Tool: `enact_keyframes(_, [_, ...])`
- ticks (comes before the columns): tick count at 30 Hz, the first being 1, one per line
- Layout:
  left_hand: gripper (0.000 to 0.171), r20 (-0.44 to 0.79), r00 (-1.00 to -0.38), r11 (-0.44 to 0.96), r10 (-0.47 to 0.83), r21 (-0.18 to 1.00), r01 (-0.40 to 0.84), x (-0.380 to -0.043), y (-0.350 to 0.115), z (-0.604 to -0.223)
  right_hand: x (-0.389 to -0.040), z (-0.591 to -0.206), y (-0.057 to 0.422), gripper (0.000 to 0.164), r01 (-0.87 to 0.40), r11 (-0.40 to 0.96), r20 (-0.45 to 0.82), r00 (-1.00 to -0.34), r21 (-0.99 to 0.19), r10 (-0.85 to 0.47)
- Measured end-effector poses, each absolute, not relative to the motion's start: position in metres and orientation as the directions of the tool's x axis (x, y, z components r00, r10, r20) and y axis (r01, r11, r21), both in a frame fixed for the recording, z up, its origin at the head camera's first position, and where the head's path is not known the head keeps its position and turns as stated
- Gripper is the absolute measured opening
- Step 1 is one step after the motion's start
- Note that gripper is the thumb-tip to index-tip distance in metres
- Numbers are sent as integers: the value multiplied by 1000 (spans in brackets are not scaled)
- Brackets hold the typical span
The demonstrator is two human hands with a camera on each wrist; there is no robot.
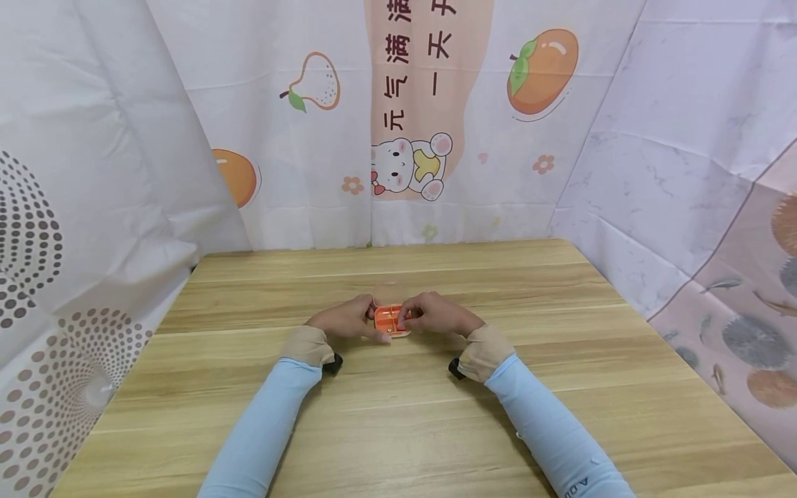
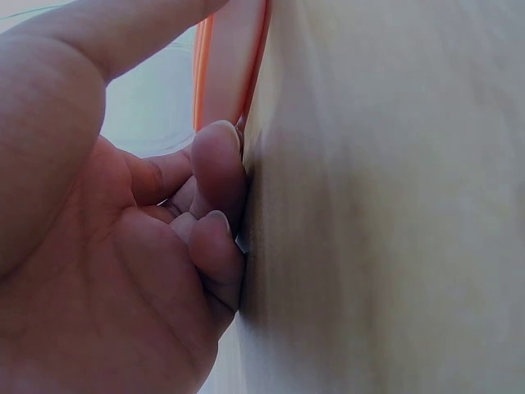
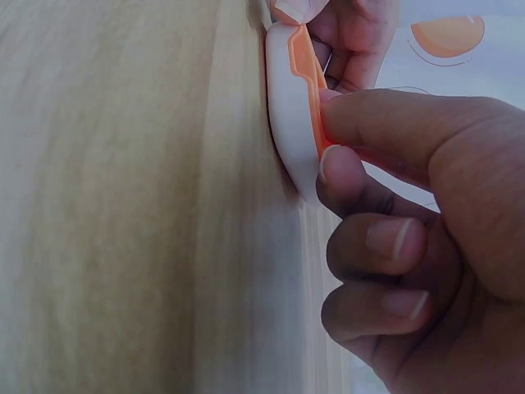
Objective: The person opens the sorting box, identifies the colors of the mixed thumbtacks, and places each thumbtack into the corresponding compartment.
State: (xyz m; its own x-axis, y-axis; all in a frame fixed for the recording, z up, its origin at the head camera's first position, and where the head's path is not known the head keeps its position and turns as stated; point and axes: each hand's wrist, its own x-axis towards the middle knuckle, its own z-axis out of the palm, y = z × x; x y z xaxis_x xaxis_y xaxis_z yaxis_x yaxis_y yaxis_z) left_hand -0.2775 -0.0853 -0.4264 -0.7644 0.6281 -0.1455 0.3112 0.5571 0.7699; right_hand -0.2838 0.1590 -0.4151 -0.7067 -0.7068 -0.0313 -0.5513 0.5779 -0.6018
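A small pill box (image 1: 386,319) with an orange divided inside and a white outer shell (image 3: 289,98) lies on the wooden table. Its clear lid (image 1: 390,289) stands raised on the far side. My left hand (image 1: 350,318) holds the box from the left, thumb along the near side and fingers behind. From the right, my right hand (image 1: 438,315) dips thumb and index finger into the right-hand compartment, its other fingers curled in the right wrist view. I cannot tell whether those tips pinch anything. Small yellowish bits (image 1: 389,330) show in the near compartment.
The wood-grain table (image 1: 398,422) spreads around both forearms. A printed curtain (image 1: 311,152) hangs behind its far edge, with more cloth on the left and right sides. Dark wrist devices (image 1: 333,364) sit under the wrists, close over the tabletop.
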Motion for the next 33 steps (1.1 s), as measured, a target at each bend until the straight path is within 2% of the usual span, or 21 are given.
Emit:
enact_keyframes(8, [62, -150, -766, 554, 625, 776, 301, -277, -85, -428, -283, -416, 160, 6, -512, 576, -36, -727, -637, -686])
enact_keyframes(13, [63, -136, -761, 544, 635, 777, 315, -277, -86, -427, -284, -414, 166, 13, -401, 532, 2, -800, -746, -600])
enact_keyframes(15, [64, -135, -761, 548, 635, 773, 321, -277, -87, -426, -286, -414, 167, 23, -321, 510, 0, -846, -798, -533])
enact_keyframes(19, [66, -144, -769, 570, 623, 757, 320, -279, -89, -427, -290, -414, 169, 54, -120, 435, -56, -927, -893, -370])
enact_keyframes(22, [67, -145, -770, 573, 621, 754, 320, -280, -90, -428, -291, -414, 168, 64, -15, 370, -101, -951, -929, -291])
enact_keyframes(28, [64, -123, -758, 542, 641, 771, 333, -281, -91, -428, -288, -413, 164, 59, 80, 338, -181, -943, -938, -278])
enact_keyframes(33, [61, -112, -752, 535, 649, 771, 346, -282, -89, -429, -285, -413, 157, 56, 93, 296, -186, -935, -951, -303])
